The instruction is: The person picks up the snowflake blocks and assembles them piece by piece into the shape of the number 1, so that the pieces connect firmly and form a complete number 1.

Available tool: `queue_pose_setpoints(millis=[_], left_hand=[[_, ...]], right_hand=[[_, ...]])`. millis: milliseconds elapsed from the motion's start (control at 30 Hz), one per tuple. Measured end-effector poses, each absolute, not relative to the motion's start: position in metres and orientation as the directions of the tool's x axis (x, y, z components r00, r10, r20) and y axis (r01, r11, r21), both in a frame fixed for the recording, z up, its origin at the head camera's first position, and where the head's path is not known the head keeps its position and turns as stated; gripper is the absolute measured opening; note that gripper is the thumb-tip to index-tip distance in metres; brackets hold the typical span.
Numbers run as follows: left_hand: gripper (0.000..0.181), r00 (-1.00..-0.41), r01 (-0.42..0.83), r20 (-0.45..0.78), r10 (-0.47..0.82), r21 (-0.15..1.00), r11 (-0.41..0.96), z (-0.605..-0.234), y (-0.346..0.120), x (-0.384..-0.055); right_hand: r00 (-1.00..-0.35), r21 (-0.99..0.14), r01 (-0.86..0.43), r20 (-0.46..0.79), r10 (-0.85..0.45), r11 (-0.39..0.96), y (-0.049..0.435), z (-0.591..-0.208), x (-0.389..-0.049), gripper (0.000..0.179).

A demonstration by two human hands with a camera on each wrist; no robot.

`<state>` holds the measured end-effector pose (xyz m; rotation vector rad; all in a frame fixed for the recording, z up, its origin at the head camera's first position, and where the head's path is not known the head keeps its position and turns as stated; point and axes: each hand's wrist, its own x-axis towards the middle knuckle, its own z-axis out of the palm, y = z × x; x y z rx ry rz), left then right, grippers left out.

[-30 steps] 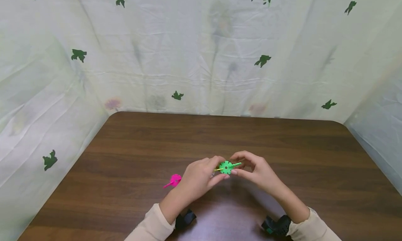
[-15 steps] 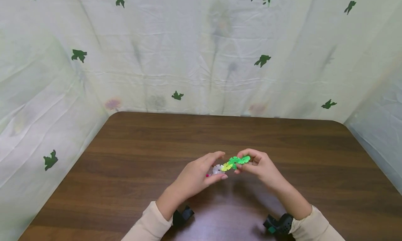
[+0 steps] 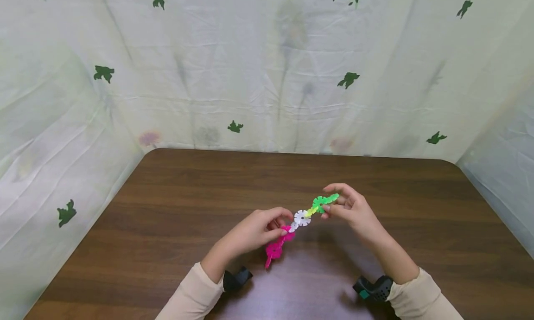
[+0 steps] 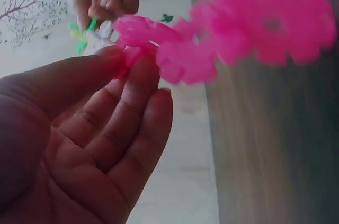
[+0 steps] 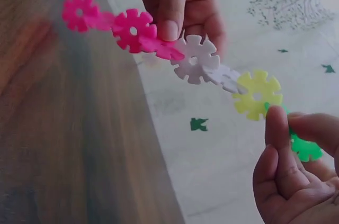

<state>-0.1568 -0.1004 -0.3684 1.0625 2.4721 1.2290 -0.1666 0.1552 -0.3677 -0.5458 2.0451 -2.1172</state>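
A chain of notched plastic snowflake discs, slotted edge to edge, stretches between my hands above the table. Its lower left end is pink discs [image 3: 274,250]; white discs [image 5: 195,60] come after, then a yellow disc [image 5: 258,96], then green discs [image 3: 321,203] at the upper right. My left hand [image 3: 260,227] pinches a pink disc beside the white ones between thumb and fingers, the other pink discs hanging past it. With thumb and fingertips, my right hand [image 3: 354,211] pinches a green disc near the yellow one. Fingers partly cover the held discs.
Both hands are over the brown wooden table [image 3: 208,185]. A pale curtain [image 3: 258,79] with green leaf-like shapes rises behind its far edge. Black bands with cameras sit on the left wrist [image 3: 237,279] and the right wrist [image 3: 373,287].
The hands have moved apart, the right one up and rightward, the left slightly left. The chain, earlier mostly hidden behind the left hand, now shows along its length, its pink end swung to the left hand's right.
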Motion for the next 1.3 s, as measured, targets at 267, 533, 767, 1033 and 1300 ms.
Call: queue_pose_setpoints(millis=[267, 533, 767, 1033, 1300], left_hand=[[0.058, -0.743, 0.443, 0.119, 0.659, 0.825, 0.35, -0.374, -0.082, -0.147], [0.058, -0.82, 0.247, 0.048, 0.57, 0.928, 0.277, -0.386, -0.065, -0.136], [0.06, -0.838, 0.176, -0.026, 0.545, 0.932, 0.316, -0.395, -0.058, -0.135], [0.06, -0.822, 0.144, -0.104, 0.56, 0.913, 0.381, -0.403, -0.054, -0.137], [0.061, -0.824, 0.145, -0.138, 0.549, 0.886, 0.44, -0.406, -0.05, -0.137]], right_hand=[[-0.926, -0.985, -0.168, 0.174, -0.336, -0.047, 0.149, -0.367, -0.182, 0.038], [-0.88, -0.984, -0.18, 0.166, -0.446, -0.012, 0.143, -0.377, -0.202, 0.042], [-0.835, -0.978, -0.17, 0.078, -0.545, 0.12, 0.143, -0.395, -0.216, 0.043], [-0.794, -0.913, -0.289, 0.061, -0.604, 0.287, 0.144, -0.418, -0.224, 0.039], [-0.797, -0.808, -0.373, 0.028, -0.603, 0.455, 0.143, -0.418, -0.224, 0.038]])
